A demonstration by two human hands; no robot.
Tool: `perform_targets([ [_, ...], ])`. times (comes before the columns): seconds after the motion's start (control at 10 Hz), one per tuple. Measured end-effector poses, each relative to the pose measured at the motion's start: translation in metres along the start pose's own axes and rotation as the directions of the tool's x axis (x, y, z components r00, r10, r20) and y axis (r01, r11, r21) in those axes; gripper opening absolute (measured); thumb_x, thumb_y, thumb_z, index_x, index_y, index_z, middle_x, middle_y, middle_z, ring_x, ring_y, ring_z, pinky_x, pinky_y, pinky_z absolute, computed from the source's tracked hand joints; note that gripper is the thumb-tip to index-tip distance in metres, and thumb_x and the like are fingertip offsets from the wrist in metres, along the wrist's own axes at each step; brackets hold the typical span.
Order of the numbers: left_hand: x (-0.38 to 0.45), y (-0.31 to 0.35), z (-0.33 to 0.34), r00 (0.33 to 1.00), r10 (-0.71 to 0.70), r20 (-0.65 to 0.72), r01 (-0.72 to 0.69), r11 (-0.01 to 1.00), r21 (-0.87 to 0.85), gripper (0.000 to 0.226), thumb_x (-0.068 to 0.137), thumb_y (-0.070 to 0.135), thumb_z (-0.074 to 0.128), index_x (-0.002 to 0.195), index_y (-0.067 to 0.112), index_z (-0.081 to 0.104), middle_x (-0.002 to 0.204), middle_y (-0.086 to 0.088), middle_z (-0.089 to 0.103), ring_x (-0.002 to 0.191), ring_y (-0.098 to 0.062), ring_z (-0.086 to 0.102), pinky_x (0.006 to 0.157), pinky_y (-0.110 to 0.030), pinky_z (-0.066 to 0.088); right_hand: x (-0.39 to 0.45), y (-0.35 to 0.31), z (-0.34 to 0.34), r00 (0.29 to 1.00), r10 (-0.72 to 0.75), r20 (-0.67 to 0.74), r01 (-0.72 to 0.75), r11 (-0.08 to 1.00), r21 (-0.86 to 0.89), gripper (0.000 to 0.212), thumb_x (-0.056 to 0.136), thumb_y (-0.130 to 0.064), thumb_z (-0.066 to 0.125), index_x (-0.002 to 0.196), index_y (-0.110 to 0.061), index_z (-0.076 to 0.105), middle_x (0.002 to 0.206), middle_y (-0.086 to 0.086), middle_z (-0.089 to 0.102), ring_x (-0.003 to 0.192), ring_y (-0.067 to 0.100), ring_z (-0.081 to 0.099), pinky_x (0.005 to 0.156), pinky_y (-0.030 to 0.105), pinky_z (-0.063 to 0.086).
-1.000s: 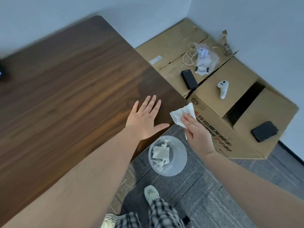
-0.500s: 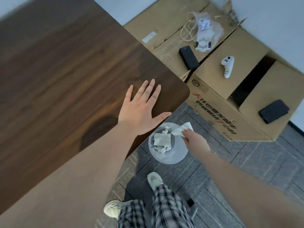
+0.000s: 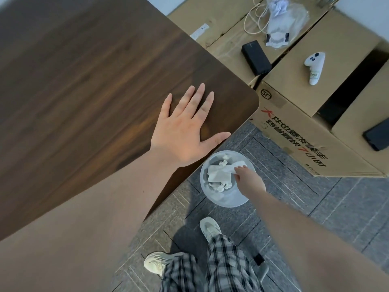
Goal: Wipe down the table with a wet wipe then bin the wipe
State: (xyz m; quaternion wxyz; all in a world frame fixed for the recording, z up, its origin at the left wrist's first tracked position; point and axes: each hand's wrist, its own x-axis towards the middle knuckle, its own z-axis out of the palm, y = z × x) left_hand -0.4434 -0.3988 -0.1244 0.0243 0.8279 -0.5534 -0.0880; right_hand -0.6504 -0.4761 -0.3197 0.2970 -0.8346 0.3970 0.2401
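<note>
The dark wooden table (image 3: pixel 88 85) fills the left of the view, its rounded corner at centre right. My left hand (image 3: pixel 185 131) lies flat on the table near that corner, fingers spread, holding nothing. Below the corner, a translucent round bin (image 3: pixel 226 200) stands on the floor with several crumpled white wipes inside. My right hand (image 3: pixel 248 179) reaches over the bin's mouth and pinches a white wet wipe (image 3: pixel 235 165), which hangs just inside the rim.
Large cardboard boxes (image 3: pixel 294 102) stand right of the table, carrying a black box (image 3: pixel 255 57), a white controller (image 3: pixel 314 67), a plastic bag with a cable (image 3: pixel 280 24) and a dark flat item (image 3: pixel 377 137). My feet and checked trousers (image 3: pixel 221 266) stand on grey floor tiles.
My right hand has carried the wipe from the table corner down to the bin's mouth. The view has tilted downward. My left hand has stayed flat on the table.
</note>
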Motion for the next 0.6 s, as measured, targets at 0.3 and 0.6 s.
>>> perform_targets([
  [0.3,0.001,0.0,0.0,0.999,-0.017,0.051,0.015,0.999,0.043,0.084,0.081,0.079,0.006,0.15,0.032,-0.001,0.161,0.005,-0.003,0.147,-0.015,-0.005,0.118,-0.047,-0.005,-0.012,0.001,0.014,0.985,-0.118,0.126,0.139,0.975,-0.174,0.052,0.1,-0.03,0.038,0.147,-0.013,0.023,0.156,0.009,0.024,0.144,0.027,0.017,0.116,0.043,0.021],
  [0.6,-0.002,0.001,-0.009,0.992,-0.024,0.126,0.016,0.998,0.061,0.084,0.081,0.078,0.002,0.15,0.031,-0.006,0.16,0.004,-0.008,0.146,-0.015,-0.01,0.118,-0.046,-0.008,-0.065,0.006,-0.046,0.957,-0.282,0.072,0.29,0.941,-0.171,0.054,0.1,-0.037,0.035,0.149,-0.021,0.018,0.159,0.003,0.013,0.147,0.02,0.007,0.119,0.037,0.008],
])
